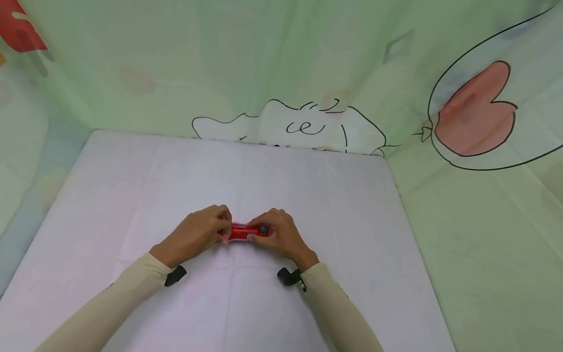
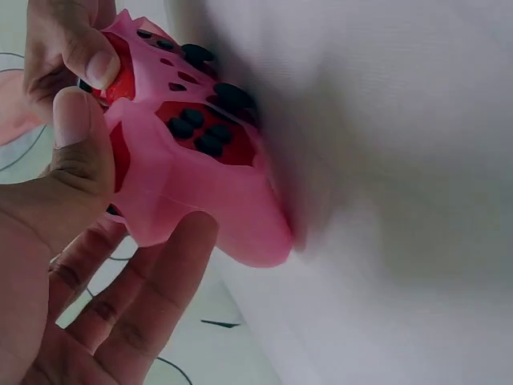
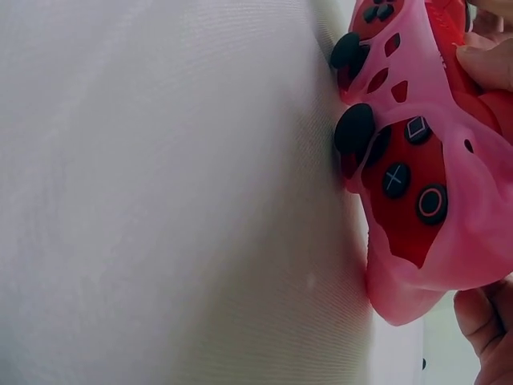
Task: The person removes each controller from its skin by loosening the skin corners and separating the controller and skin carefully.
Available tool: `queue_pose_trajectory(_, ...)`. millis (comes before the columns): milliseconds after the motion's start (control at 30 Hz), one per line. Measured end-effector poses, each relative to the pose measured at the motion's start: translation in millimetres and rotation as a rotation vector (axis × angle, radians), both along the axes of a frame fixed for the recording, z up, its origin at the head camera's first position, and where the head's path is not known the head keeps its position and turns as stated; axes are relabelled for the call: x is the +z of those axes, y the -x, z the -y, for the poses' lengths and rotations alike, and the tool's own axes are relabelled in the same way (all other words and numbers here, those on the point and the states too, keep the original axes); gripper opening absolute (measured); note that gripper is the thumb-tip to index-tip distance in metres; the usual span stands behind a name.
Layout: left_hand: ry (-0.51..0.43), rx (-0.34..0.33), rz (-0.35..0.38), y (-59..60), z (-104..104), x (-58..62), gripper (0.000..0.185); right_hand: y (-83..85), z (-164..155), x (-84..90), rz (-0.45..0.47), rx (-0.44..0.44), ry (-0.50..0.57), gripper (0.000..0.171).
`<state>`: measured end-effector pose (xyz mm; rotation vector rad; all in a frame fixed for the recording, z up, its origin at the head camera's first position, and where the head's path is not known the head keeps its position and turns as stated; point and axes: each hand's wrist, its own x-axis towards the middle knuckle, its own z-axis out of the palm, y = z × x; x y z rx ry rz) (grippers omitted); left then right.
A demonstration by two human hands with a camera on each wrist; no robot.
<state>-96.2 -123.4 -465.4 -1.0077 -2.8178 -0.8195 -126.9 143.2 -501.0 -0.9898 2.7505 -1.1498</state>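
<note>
A red game controller (image 1: 241,231), partly wrapped in a pink silicone cover (image 2: 248,220), is between both hands, stick side low against the white cloth. My left hand (image 1: 200,232) grips one end; in the left wrist view its thumb (image 2: 72,128) presses the edge and its fingers spread along the cover. At the other end, my right hand (image 1: 281,234) pinches the controller between thumb and fingers. Black face buttons (image 3: 394,180) and a thumbstick (image 3: 354,128) show through the cover's openings in the right wrist view. The red shoulder side is bare of cover.
A white cloth-covered table (image 1: 286,181) lies under the hands. Behind it hangs a pale green curtain (image 1: 246,54) with line drawings and a pink heart (image 1: 477,115). Black wrist devices (image 1: 289,277) sit at both sleeve cuffs.
</note>
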Motion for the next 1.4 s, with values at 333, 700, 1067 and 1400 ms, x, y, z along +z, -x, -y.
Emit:
queue_pose_trajectory(333,-0.117,0.074,0.015,-6.7,16.3,-11.2,0.030,0.2,3.1,1.1,0.009,0.018,0.006,0.022)
queue_pose_trajectory(700,-0.208,0.127,-0.012,-9.2,24.9,-23.1,0.032,-2.6,3.2,3.5,0.011,-0.009,-0.003,0.023)
queue_pose_trajectory(1067,-0.333,0.175,0.078,-13.6,24.0,-32.8,0.047,-4.5,1.4,-1.0,0.041,-0.039,0.031,0.026)
queue_pose_trajectory(1400,-0.308,0.181,0.106,-14.2,17.6,-42.2,0.056,-13.1,-24.2,-2.9,0.112,0.003,0.078,0.062)
